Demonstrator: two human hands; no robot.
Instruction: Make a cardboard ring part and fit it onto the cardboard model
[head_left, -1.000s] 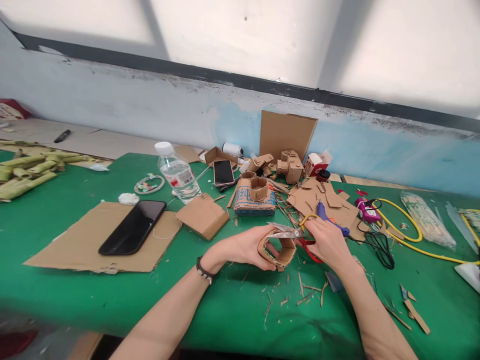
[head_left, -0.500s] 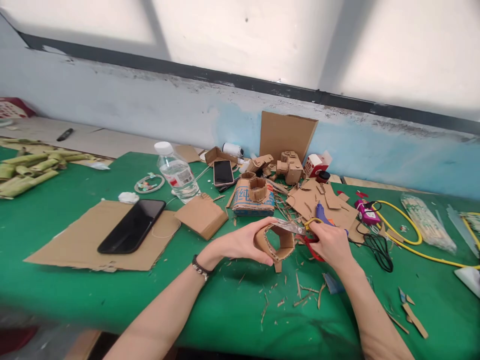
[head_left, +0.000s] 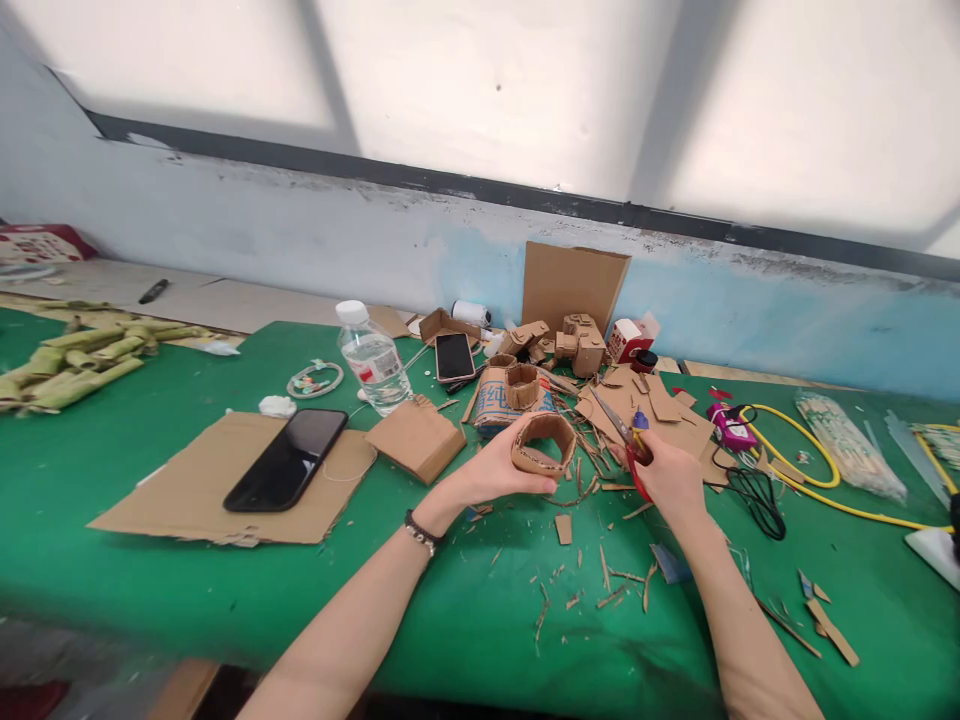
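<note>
My left hand [head_left: 491, 470] grips a bent cardboard ring [head_left: 543, 443], held up above the green table [head_left: 150, 420]. To its right, my right hand [head_left: 667, 480] is closed round the red and yellow handles of a pair of scissors [head_left: 626, 440]. The scissor blades point up and to the left, apart from the ring. A small cut-off cardboard piece [head_left: 563, 528] lies on the table below the ring, among several slivers.
A black phone [head_left: 287, 458] lies on a flat cardboard sheet [head_left: 187, 490] at left. Behind it stand a water bottle [head_left: 371, 357], a second phone [head_left: 453, 356] and cardboard models [head_left: 577, 340]. A glue gun [head_left: 731, 425], yellow cable [head_left: 817, 470] and black cord [head_left: 757, 490] lie at right.
The scissors have come away from the ring and now point up-left. My left hand lifted and turned the ring. A cut-off cardboard piece now lies on the table.
</note>
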